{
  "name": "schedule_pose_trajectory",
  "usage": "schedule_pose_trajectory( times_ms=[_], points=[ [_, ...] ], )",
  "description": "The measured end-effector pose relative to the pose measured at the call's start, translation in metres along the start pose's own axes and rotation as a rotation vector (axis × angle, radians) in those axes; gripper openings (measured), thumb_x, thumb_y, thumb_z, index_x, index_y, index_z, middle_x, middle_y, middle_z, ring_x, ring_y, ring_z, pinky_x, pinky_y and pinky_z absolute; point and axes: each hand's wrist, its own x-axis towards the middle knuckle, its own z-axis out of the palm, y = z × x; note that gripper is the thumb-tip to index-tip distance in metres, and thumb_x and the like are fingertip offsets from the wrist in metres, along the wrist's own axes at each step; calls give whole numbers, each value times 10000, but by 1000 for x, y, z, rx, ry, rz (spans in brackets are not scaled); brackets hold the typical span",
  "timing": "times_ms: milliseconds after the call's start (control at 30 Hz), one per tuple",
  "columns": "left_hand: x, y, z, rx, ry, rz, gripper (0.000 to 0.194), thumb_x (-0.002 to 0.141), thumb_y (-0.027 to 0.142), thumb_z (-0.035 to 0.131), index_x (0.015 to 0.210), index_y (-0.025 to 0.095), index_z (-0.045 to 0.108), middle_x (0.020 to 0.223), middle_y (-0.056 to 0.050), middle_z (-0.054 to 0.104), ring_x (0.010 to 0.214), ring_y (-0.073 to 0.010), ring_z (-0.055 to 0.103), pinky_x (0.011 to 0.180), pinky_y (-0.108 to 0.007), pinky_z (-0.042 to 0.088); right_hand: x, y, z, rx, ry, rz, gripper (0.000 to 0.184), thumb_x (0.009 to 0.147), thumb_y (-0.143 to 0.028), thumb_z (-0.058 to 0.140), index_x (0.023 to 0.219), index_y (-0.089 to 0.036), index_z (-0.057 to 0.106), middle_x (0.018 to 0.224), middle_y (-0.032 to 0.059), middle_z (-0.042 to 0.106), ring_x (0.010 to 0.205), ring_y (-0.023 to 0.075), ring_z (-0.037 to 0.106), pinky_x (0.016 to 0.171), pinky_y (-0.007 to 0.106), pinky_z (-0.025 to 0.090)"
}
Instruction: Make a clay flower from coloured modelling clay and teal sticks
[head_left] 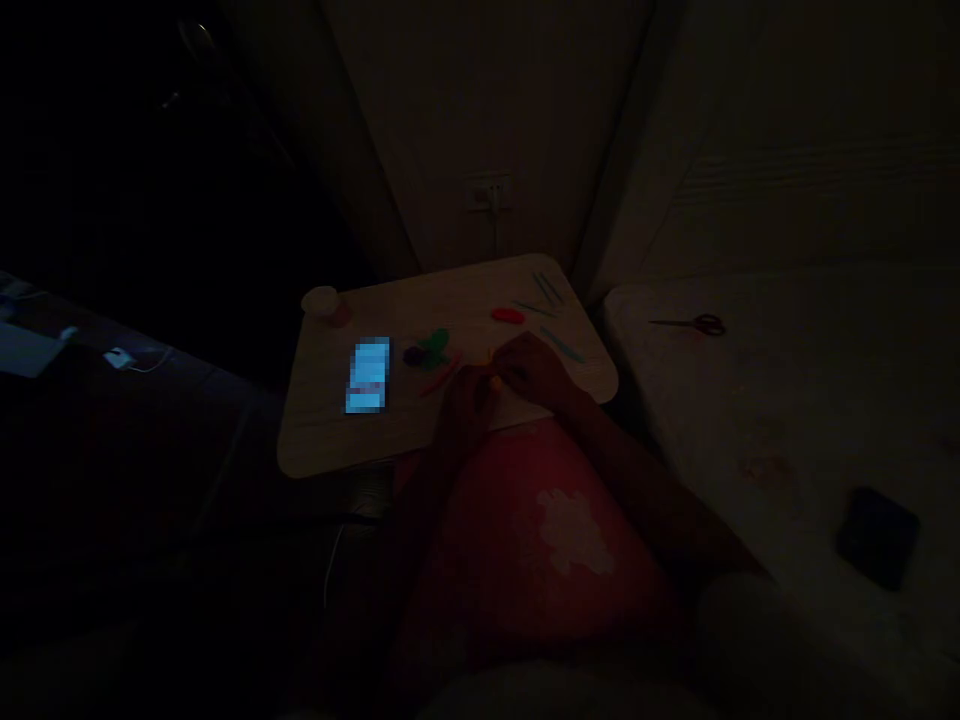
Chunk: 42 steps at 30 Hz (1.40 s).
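Here, the left hand (465, 405) and right hand (529, 368) pinch an orange piece (495, 381) at the table's (322, 440) 5 o'clock edge; darkness risks dropping it off.

Both arms reach forward from the lower right, bare from the elbow down, and converge so that the hands meet close together. The right forearm runs up and to the left in a long straight line, the wrist bent slightly. The right hand (534, 368) is curled, knuckles up, fingers tucked downward toward the left. The left hand (463, 405) sits just beside it, lower and nearer the body, fingers bent inward. The dim light hides whether the fingertips pinch shut.
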Motion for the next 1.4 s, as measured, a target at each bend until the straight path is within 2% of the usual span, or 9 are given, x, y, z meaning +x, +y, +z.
schedule_pose_trajectory(
  times_ms=[200,467,600,800,967,1067,1133,1267,1400],
  points=[
    [0,0,0,13,13,46,163,914,218,608,1075,197,602,1068,-83,651,1034,-241,603,988,-419,489,-3,-4,-3,24,78,41,249,932,-255,558,1097,-204,737,1129,113,703,1074,273,591,977,445,444],
    [-1,0,-4,-15,117,25,135,908,129,512,976,215,592,969,-47,608,974,-223,595,1091,-475,435,7,10,-9,-174,328,325,214,939,-271,543,1015,-165,712,1042,144,659,1030,294,577,952,458,456],
    [-3,-3,-7,-32,180,-35,189,870,96,500,977,214,603,972,-54,594,979,-222,597,993,-426,490,28,29,-8,-309,271,419,276,896,-309,646,1103,-141,718,1107,178,648,1037,315,575,921,468,474],
    [-1,-3,-9,-64,247,-92,123,893,151,516,952,202,610,961,-54,591,896,-190,581,806,-322,513,54,44,0,-369,158,414,180,884,-264,670,938,-97,706,1051,224,645,975,310,581,861,446,466],
    [9,-10,-10,-162,332,-101,86,934,252,559,991,199,597,998,-66,602,905,-189,585,774,-311,500,51,27,-8,-58,237,376,156,949,-308,578,992,-168,631,895,106,676,777,212,577,710,326,446],
    [20,-13,-12,-265,400,-171,239,916,374,636,1075,215,554,971,-44,599,844,-174,573,752,-300,487,43,-1,-14,265,191,289,223,882,-372,671,1010,-192,639,866,48,687,733,175,593,654,282,439],
    [26,-12,-15,-316,337,-181,268,927,447,612,1049,214,557,951,-38,607,841,-174,571,766,-305,479,37,-22,-16,427,134,286,256,851,-411,710,992,-205,655,853,33,693,727,163,601,639,268,440],
    [31,-3,-21,-384,104,-178,430,960,571,491,739,203,500,701,7,510,661,-146,466,630,-283,398,28,-50,-15,618,96,380,337,783,-450,775,974,-216,625,795,2,663,672,145,576,592,253,436],
    [29,5,-23,-482,85,-181,508,928,642,506,682,198,490,653,15,477,615,-131,410,590,-275,364,25,-57,-16,671,-2,389,250,858,-442,698,928,-214,620,744,-14,651,639,130,554,573,242,401]
  ],
)
